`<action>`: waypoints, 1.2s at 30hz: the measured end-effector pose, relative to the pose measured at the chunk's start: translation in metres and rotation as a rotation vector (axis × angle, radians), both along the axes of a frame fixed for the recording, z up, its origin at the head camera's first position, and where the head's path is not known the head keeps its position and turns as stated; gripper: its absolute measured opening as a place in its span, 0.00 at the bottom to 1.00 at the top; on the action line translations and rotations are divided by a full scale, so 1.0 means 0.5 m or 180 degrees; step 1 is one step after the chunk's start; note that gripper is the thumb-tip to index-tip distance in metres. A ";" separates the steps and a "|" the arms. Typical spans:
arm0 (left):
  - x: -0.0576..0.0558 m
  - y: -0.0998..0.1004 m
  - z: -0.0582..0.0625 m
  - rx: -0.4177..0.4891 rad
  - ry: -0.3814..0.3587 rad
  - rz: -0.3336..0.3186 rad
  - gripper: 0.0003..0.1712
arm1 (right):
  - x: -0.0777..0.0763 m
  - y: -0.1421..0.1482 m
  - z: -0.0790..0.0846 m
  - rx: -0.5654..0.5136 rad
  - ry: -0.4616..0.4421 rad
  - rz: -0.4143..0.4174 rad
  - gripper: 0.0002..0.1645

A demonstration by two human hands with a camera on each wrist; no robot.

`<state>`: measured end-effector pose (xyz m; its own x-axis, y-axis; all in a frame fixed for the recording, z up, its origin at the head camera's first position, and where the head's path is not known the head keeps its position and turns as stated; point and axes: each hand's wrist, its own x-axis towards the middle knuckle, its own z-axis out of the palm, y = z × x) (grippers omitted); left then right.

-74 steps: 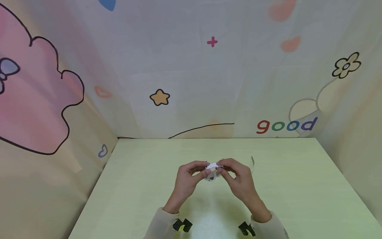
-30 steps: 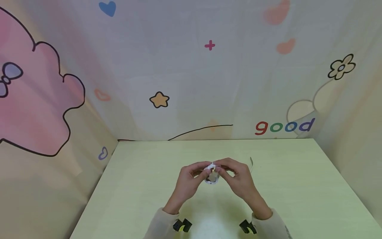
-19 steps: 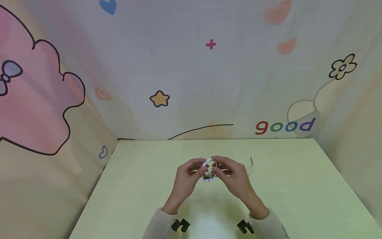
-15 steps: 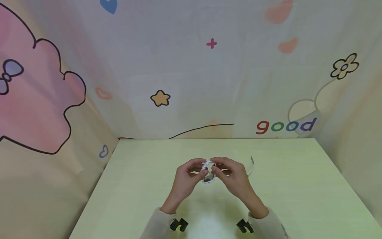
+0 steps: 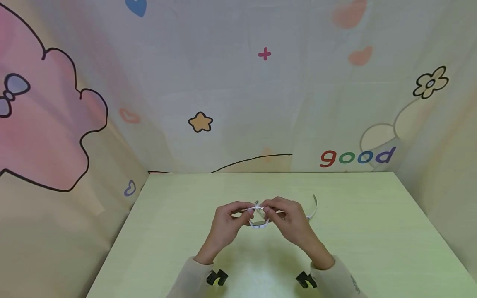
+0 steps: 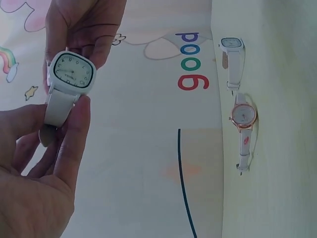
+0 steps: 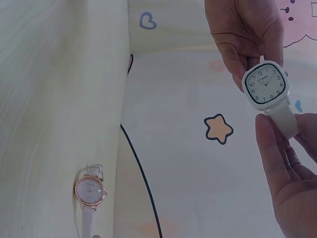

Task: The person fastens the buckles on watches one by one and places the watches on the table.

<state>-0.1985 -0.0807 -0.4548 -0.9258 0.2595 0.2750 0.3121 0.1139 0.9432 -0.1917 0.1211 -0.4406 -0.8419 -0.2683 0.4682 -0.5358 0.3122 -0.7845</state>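
Observation:
My left hand (image 5: 225, 222) and right hand (image 5: 292, 223) hold a white wristwatch (image 5: 259, 225) between them, above the middle of the table. Its case hangs at the bottom, and the fingers of both hands pinch the two strap ends at the top, where they meet. In the left wrist view the rounded-square watch face (image 6: 73, 70) shows a dark inner rim and numerals. The left thumb and fingers are on one part of the white strap (image 6: 60, 106). The fingertips partly hide the buckle area, so I cannot tell whether it is fastened.
Two more watches lie on the pale table (image 5: 179, 231), beyond the right hand: a white square-faced watch (image 6: 231, 43) and a round watch with a rose-gold case (image 6: 243, 115). In the head view one white strap (image 5: 314, 207) curves up past the right hand. A printed cloth stands behind.
The left hand has shifted a little left and the hands stand slightly farther apart. The watch has turned, so its case now lies level below the fingers and the strap ends cross at the top.

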 end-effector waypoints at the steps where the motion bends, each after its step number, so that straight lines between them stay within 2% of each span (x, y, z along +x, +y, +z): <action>1: -0.001 -0.001 -0.001 0.0012 -0.0043 0.0021 0.10 | -0.002 0.000 -0.004 -0.0031 -0.0037 0.0002 0.09; 4: -0.004 -0.001 -0.001 0.0098 -0.0203 0.0147 0.10 | -0.009 -0.004 -0.013 -0.0161 -0.0234 -0.0025 0.11; 6: -0.001 0.000 0.009 0.0149 -0.0317 0.0256 0.10 | -0.014 -0.008 -0.018 -0.0227 -0.0371 -0.0038 0.13; 9: -0.006 -0.006 0.007 0.0200 -0.0448 0.0315 0.10 | -0.023 -0.012 -0.025 -0.0307 -0.0531 -0.0009 0.15; 11: -0.011 -0.013 0.002 0.0215 -0.0500 0.0302 0.11 | -0.030 -0.015 -0.031 -0.0353 -0.0585 0.0023 0.15; 13: -0.022 -0.022 -0.014 0.0233 -0.0529 0.0256 0.12 | -0.037 -0.019 -0.038 -0.0397 -0.0623 0.0032 0.14; 18: -0.034 -0.034 -0.022 0.0224 -0.0639 0.0156 0.14 | -0.056 -0.035 -0.053 -0.0350 -0.0764 -0.0092 0.13; 22: -0.043 -0.043 -0.028 0.0197 -0.0732 0.0185 0.15 | -0.072 -0.048 -0.063 -0.0245 -0.0878 -0.0136 0.14; 29: -0.066 -0.054 -0.054 0.0090 -0.0832 0.0400 0.14 | -0.098 -0.076 -0.090 -0.0160 -0.0997 -0.0287 0.13; 36: -0.090 -0.068 -0.079 0.0061 -0.1049 0.0703 0.13 | -0.122 -0.112 -0.103 -0.0169 -0.1206 -0.0413 0.11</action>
